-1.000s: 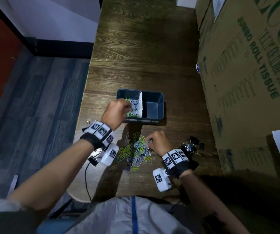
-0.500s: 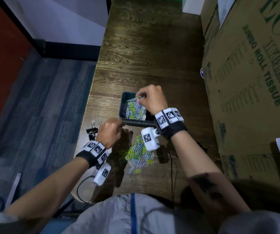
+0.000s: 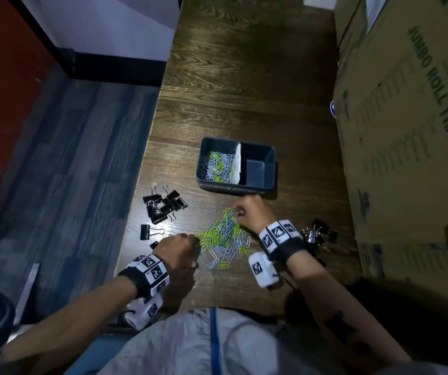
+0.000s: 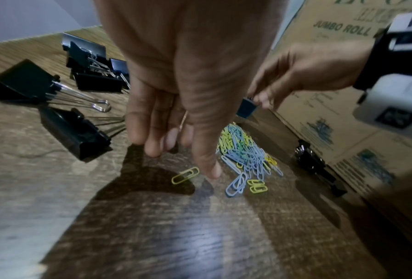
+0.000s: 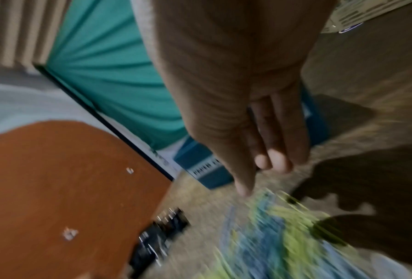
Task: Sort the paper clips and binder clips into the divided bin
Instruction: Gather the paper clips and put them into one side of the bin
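Note:
The dark blue divided bin stands on the wooden table; its left compartment holds a heap of paper clips and its right compartment shows only its bare floor. A loose pile of green, blue and white paper clips lies in front of the bin. My left hand hangs at the pile's left edge with fingers pointing down, thumb tip beside a lone yellow clip, and holds nothing I can see. My right hand reaches the pile's far right corner with straight fingers. Black binder clips lie left of the pile.
More binder clips lie behind my right wrist. A large cardboard box walls off the table's right side. The table's left edge drops to blue carpet. The right wrist view is blurred.
My right hand has come back from over the bin's left compartment down to the pile. My left hand has shifted from near the binder clips to the pile's left edge.

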`<state>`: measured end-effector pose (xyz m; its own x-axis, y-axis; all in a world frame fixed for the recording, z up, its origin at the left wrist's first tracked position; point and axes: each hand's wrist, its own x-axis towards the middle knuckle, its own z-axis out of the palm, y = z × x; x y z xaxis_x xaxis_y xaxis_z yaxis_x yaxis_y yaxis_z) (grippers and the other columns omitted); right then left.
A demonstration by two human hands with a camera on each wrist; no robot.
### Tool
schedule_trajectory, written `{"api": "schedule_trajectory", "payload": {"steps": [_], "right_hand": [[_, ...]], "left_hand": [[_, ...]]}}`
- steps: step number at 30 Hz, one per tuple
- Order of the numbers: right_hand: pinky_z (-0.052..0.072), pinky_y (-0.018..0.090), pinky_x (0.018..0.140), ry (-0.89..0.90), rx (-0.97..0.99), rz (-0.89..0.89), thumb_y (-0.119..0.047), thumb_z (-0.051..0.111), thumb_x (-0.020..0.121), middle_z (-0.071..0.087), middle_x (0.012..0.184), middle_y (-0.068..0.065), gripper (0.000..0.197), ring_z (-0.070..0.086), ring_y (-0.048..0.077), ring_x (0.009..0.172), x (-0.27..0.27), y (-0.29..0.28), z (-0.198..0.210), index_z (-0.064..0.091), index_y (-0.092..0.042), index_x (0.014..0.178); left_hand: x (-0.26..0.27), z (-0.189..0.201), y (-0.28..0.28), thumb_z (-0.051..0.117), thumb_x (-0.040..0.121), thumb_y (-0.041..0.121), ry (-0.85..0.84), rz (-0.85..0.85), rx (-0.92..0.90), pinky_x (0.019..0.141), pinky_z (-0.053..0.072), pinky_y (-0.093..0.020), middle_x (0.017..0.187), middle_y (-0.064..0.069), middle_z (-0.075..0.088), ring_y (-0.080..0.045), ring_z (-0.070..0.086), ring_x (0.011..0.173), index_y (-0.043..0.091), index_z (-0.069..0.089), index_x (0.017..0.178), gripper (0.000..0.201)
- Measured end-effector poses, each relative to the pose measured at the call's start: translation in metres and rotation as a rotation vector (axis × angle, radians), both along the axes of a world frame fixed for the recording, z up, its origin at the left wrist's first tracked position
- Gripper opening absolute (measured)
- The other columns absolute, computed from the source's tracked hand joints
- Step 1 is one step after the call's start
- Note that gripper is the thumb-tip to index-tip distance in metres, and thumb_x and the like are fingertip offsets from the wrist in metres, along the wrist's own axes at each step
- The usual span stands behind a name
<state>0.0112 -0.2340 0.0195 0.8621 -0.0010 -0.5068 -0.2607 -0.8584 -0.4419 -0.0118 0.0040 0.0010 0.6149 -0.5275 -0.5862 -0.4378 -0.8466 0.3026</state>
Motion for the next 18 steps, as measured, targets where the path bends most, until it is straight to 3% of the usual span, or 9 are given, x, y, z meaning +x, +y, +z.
{"api": "schedule_trajectory", "payload": {"steps": [2, 4, 8, 10, 12, 14, 16, 18], "right_hand": [[0.059, 0.039, 0.078, 0.190, -0.065, 0.017, -0.008, 0.082, 0.076, 0.062, 0.114, 0.007, 0.050, 0.067, 0.024, 0.094, -0.024, -0.006, -0.013, 0.059, -0.018, 0.120], [0.057, 0.044, 0.081, 0.295, -0.111, 0.042, -0.011, 0.085, 0.072, 0.058, 0.115, 0.007, 0.067, 0.064, 0.027, 0.100, -0.043, -0.013, -0.019, 0.048, -0.021, 0.127], [0.053, 0.037, 0.075, 0.335, -0.145, 0.003, -0.011, 0.082, 0.075, 0.061, 0.103, 0.006, 0.035, 0.062, 0.025, 0.088, -0.060, -0.016, -0.031, 0.054, -0.021, 0.094], [0.053, 0.035, 0.078, 0.290, -0.114, -0.043, -0.010, 0.080, 0.077, 0.064, 0.100, 0.005, 0.033, 0.062, 0.023, 0.087, -0.062, -0.010, -0.041, 0.051, -0.027, 0.077], [0.055, 0.037, 0.082, 0.237, -0.065, -0.066, -0.006, 0.076, 0.079, 0.064, 0.094, 0.000, 0.036, 0.063, 0.022, 0.087, -0.064, -0.001, -0.050, 0.048, -0.029, 0.072], [0.057, 0.041, 0.080, 0.186, -0.006, -0.095, -0.006, 0.074, 0.081, 0.061, 0.088, -0.005, 0.037, 0.064, 0.019, 0.082, -0.066, 0.006, -0.056, 0.048, -0.032, 0.080], [0.058, 0.042, 0.078, 0.132, 0.030, -0.148, -0.014, 0.077, 0.080, 0.061, 0.089, -0.007, 0.037, 0.064, 0.017, 0.081, -0.065, 0.008, -0.057, 0.047, -0.033, 0.091], [0.055, 0.042, 0.080, 0.056, 0.020, -0.175, -0.016, 0.080, 0.076, 0.056, 0.104, -0.004, 0.046, 0.061, 0.021, 0.094, -0.062, 0.004, -0.056, 0.044, -0.031, 0.100]], "left_hand": [[-0.001, 0.001, 0.000, 0.069, 0.083, 0.026, 0.017, -0.064, 0.102, 0.070, 0.049, -0.027, 0.098, -0.005, 0.068, -0.024, 0.066, 0.089, 0.017, 0.062, 0.105, 0.025], [0.001, -0.002, -0.001, 0.070, 0.080, 0.025, 0.040, -0.108, 0.186, 0.069, 0.048, -0.028, 0.096, -0.006, 0.069, -0.026, 0.066, 0.088, 0.019, 0.064, 0.104, 0.025], [0.005, -0.012, -0.012, 0.065, 0.085, 0.022, 0.088, -0.080, 0.127, 0.062, 0.049, -0.027, 0.085, -0.008, 0.069, -0.023, 0.065, 0.074, 0.013, 0.066, 0.092, 0.011], [0.004, -0.019, -0.020, 0.065, 0.088, 0.026, 0.124, -0.031, 0.090, 0.059, 0.045, -0.024, 0.082, -0.003, 0.067, -0.018, 0.062, 0.070, 0.017, 0.064, 0.087, 0.009], [0.004, -0.024, -0.029, 0.064, 0.090, 0.027, 0.111, -0.011, 0.057, 0.061, 0.043, -0.023, 0.084, 0.000, 0.065, -0.016, 0.060, 0.072, 0.018, 0.062, 0.089, 0.009], [0.004, -0.028, -0.036, 0.063, 0.091, 0.028, 0.044, -0.003, -0.011, 0.060, 0.045, -0.024, 0.083, 0.000, 0.065, -0.016, 0.062, 0.071, 0.017, 0.062, 0.091, 0.010], [0.001, -0.028, -0.037, 0.055, 0.093, 0.047, -0.038, 0.037, -0.107, 0.055, 0.043, -0.024, 0.073, 0.001, 0.060, -0.016, 0.060, 0.065, 0.018, 0.058, 0.083, 0.031], [-0.002, -0.028, -0.037, 0.043, 0.086, 0.070, -0.176, 0.041, -0.124, 0.054, 0.040, -0.026, 0.077, 0.002, 0.056, -0.016, 0.055, 0.067, 0.017, 0.055, 0.087, 0.054]]}}
